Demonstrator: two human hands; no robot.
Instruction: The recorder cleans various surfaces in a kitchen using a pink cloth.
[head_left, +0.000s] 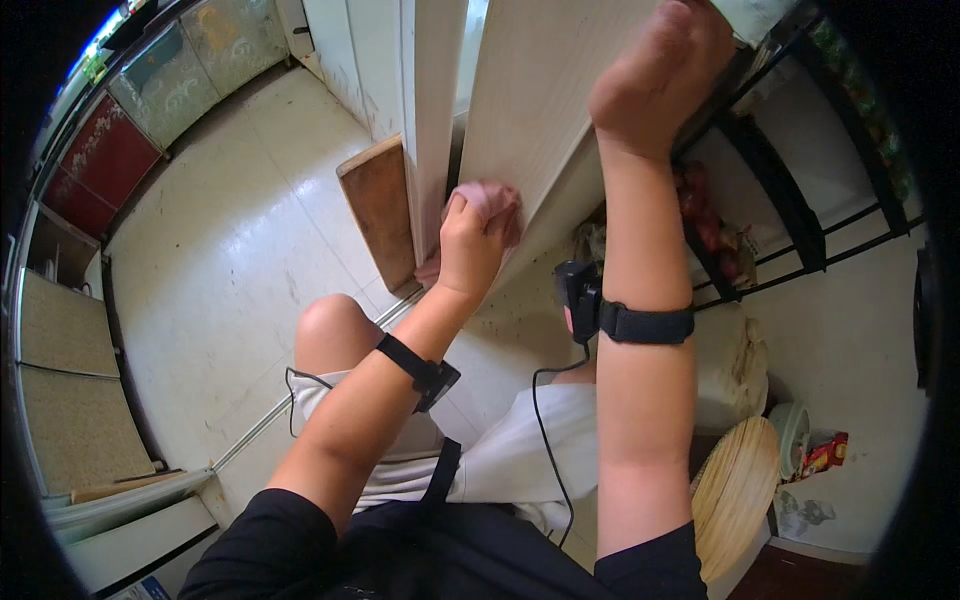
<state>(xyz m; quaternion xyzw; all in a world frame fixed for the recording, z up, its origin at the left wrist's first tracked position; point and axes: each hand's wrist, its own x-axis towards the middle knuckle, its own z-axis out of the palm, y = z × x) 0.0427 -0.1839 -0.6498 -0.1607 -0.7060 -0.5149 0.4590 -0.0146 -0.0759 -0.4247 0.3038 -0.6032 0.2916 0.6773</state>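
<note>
My left hand (472, 247) grips a crumpled pink cloth (487, 201) and presses it low on a pale door panel (525, 97), close to its edge beside the white frame (431, 112). Part of the cloth hangs down by the foot of the frame. Raised at the upper right is my right hand (664, 75), near the far edge of the same panel. It is blurred and its fingers are mostly hidden, so whether it holds the panel cannot be told. Each forearm wears a black strap with a small device.
A wooden board (377, 214) leans against the frame's left side. A metal floor track (255, 435) crosses the tiles. Right of me stand a black metal rack (806, 232) with bags and a round wooden board (735, 499). Cabinets (202, 67) line the far left. A cable hangs from the right-arm device.
</note>
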